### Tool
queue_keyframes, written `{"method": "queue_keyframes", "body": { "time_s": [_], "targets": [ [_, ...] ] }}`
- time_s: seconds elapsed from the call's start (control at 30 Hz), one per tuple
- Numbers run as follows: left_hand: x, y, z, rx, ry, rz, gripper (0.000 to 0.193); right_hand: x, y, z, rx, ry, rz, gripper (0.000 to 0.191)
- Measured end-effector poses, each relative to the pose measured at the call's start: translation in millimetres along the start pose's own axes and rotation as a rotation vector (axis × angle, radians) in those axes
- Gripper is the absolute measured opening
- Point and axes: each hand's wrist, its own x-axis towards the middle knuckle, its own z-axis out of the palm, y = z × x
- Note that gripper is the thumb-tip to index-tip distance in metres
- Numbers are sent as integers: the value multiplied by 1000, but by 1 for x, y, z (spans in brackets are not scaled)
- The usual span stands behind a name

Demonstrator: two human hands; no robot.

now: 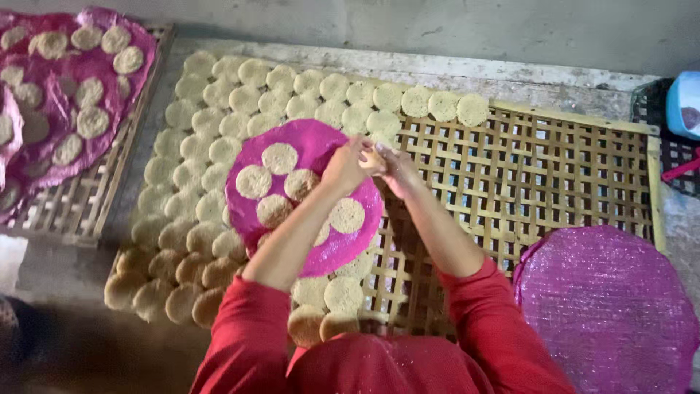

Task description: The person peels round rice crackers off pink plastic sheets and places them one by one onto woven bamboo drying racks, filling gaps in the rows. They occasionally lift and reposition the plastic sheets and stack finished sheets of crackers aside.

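My left hand (344, 166) and right hand (394, 166) meet, pinching one pale cake (374, 158) together to keep it whole. They hover over the pink sheet (321, 138), near the lattice rack's (554, 168) filled left rows.

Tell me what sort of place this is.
Likely a small food-drying workshop: pale round cakes in rows on a bamboo lattice rack, pink round mats, a bare concrete wall.

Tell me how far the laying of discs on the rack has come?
About half. The rack's left part is covered with pale discs, and one row runs along its top edge. In hand: the left hand and right hand meet over a pink mat that carries about six discs. The right part is bare lattice.
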Motion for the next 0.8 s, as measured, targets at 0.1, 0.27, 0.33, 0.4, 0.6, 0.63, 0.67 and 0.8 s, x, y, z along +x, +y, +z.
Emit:
{"method": "queue_keyframes", "body": {
  "time_s": [0.1,0.27,0.33,0.4,0.6,0.63,0.67,0.8],
  "targets": [
    [-11,-7,2,179,28,66,56,15,-37,-34,-241,360,-47,40],
    [-27,-68,-1,558,237,283,56,49,-74,-63,-40,228,-325,46],
    [-24,-85,3,472,197,199,50,59,-72,-64,-175,233,-349,49],
    [-19,-95,8,418,168,125,44,64,-66,-63,-613,382,-384,49],
    [-7,-96,10,493,170,73,33,63,-53,-61,-1258,433,-878,44],
    [-7,-92,8,481,158,90,31,62,-53,-61,-1372,519,-949,49],
    [-7,-87,6,469,144,109,29,59,-52,-59,-1486,609,-1017,55],
    [-9,-57,0,167,-28,-97,31,29,-30,-48,-1202,453,-657,28]
  ]
}}
